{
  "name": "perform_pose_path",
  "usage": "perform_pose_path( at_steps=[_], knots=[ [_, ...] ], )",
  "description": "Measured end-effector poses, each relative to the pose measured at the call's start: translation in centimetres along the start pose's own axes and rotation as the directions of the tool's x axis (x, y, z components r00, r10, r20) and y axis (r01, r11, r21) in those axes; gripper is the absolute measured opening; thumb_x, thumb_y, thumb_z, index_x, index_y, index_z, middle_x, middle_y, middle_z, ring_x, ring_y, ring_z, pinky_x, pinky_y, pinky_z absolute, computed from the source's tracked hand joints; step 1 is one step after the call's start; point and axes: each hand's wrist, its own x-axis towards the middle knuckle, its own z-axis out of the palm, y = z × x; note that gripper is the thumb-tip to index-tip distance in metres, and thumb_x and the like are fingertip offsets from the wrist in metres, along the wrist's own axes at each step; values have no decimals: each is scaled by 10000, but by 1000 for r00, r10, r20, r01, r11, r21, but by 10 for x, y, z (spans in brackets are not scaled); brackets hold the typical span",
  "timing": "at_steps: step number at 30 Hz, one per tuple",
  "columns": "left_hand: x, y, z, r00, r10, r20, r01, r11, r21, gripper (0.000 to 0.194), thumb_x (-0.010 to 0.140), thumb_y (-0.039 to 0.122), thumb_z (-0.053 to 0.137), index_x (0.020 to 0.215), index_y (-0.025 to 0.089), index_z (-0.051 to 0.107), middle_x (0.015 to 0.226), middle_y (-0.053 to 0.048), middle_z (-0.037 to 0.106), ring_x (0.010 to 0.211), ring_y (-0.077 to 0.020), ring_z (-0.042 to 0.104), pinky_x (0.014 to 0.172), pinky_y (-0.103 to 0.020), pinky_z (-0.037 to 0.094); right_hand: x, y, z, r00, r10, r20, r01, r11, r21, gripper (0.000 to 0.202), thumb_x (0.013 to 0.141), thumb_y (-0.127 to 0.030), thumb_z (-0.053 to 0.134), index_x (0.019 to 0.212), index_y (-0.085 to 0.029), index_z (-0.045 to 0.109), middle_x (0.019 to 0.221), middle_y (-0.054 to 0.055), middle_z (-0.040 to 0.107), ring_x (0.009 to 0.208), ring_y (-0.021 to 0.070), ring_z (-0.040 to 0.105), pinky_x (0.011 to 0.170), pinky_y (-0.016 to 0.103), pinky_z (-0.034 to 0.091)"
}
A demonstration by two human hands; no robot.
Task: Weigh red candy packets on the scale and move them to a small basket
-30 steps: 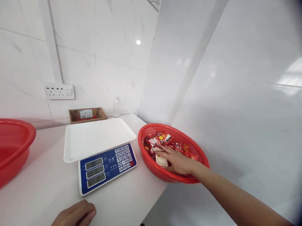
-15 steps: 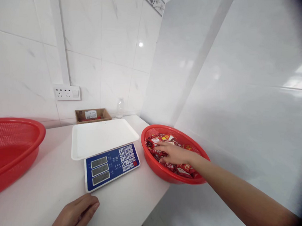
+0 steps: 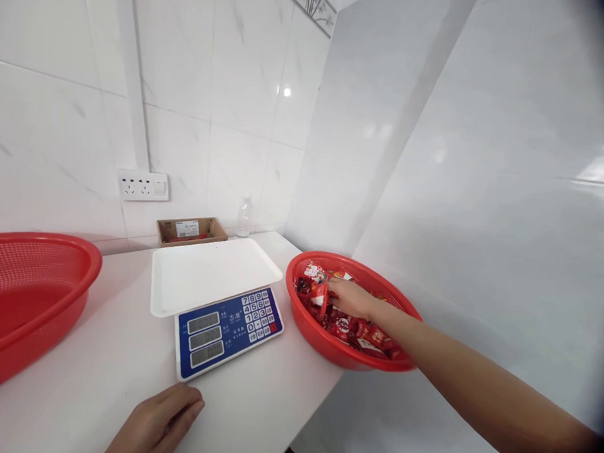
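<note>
My right hand [image 3: 351,297] is inside the red plastic basket [image 3: 317,344] on the right, its fingers closed on small red packets [image 3: 319,295] near the basket's left side. Part of its grip is hidden behind the packets. Several more red wrapped packets [image 3: 370,337] lie in the basket around it. My left hand [image 3: 156,417] rests on the white table just below the digital scale [image 3: 211,343], fingers curled in and nothing visible in them. The scale's white weighing tray [image 3: 214,276] is bare, and its blue panel faces me.
Another red basket [image 3: 41,339] stands at the left. Behind the scale are an open cardboard box [image 3: 216,229] with red items and a clear bottle [image 3: 244,217]. A wall socket [image 3: 142,185] is above the table [image 3: 110,372]. The right basket overhangs the table edge beside the wall.
My right hand has gone from spread over the packets to closed around some, lifting them slightly at the basket's left side. The view has shifted a little; my left hand stays put.
</note>
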Motion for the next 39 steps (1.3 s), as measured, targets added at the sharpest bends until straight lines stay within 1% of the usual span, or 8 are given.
perform_pose_path(
  at_steps=[6, 10, 15, 25, 29, 33, 36, 39],
  knots=[
    [2, 3, -1, 1000, -12, 7, 12, 1000, -12, 211, 876, 379, 399, 841, 252, 564, 840, 6, 625, 762, -145, 594, 673, -167, 461, -15, 26, -20, 975, 208, -77, -207, 978, 29, 203, 761, -141, 404, 796, -212, 591, 844, 24, 648, 742, 168, 576, 628, 236, 387],
    [2, 3, -2, 1000, -4, -3, 4, 1000, -11, 221, 880, 372, 389, 840, 249, 569, 827, 1, 628, 751, -151, 593, 664, -174, 464, -9, 36, -28, 960, 263, -98, -259, 965, 52, 173, 729, -150, 433, 788, -199, 587, 790, 27, 647, 716, 167, 564, 626, 238, 385],
    [1, 4, -2, 1000, -18, -9, 18, 1000, 5, 212, 880, 368, 389, 837, 255, 564, 828, 9, 626, 751, -147, 594, 666, -174, 465, 3, 24, -27, 982, 187, -41, -181, 977, 113, 204, 736, -143, 427, 833, -203, 597, 821, 11, 654, 733, 153, 570, 654, 232, 409],
    [2, 4, -1, 999, -46, -5, 46, 999, 1, 199, 876, 366, 400, 834, 262, 565, 833, 23, 624, 762, -136, 591, 671, -163, 458, 22, -40, -2, 982, -26, 185, -2, 989, 150, 326, 783, -224, 449, 1082, -246, 577, 1071, 30, 633, 924, 187, 583, 787, 265, 418],
    [1, 5, -3, 999, -51, -15, 51, 999, -5, 202, 875, 368, 401, 840, 255, 564, 837, 13, 625, 761, -143, 592, 672, -172, 461, 21, -39, -5, 951, 55, 303, -69, 997, 36, 405, 658, -235, 585, 1061, -273, 598, 972, 50, 670, 831, 233, 618, 704, 309, 447],
    [1, 6, -4, 999, -50, -9, 50, 999, -11, 215, 878, 371, 393, 839, 253, 568, 832, 5, 626, 757, -153, 590, 674, -188, 464, 21, -26, -18, 918, 134, 372, -110, 990, -85, 550, 495, -121, 640, 1034, -231, 627, 930, 102, 677, 821, 322, 618, 659, 380, 460],
    [1, 5, -3, 999, -54, 7, 54, 998, -15, 221, 880, 374, 388, 839, 255, 569, 841, 5, 624, 767, -153, 589, 680, -188, 462, 21, -26, -21, 913, 110, 393, -85, 993, -80, 536, 505, -131, 635, 1033, -224, 631, 983, 98, 664, 880, 319, 605, 706, 378, 457],
    [2, 6, -3, 999, -41, -2, 41, 999, -20, 225, 876, 374, 391, 833, 253, 575, 834, 3, 628, 757, -155, 592, 673, -190, 466, 19, -37, -14, 911, 2, 412, -14, 1000, 25, 539, 575, -224, 628, 1111, -258, 578, 1061, 43, 643, 892, 245, 610, 716, 297, 462]
  ],
)
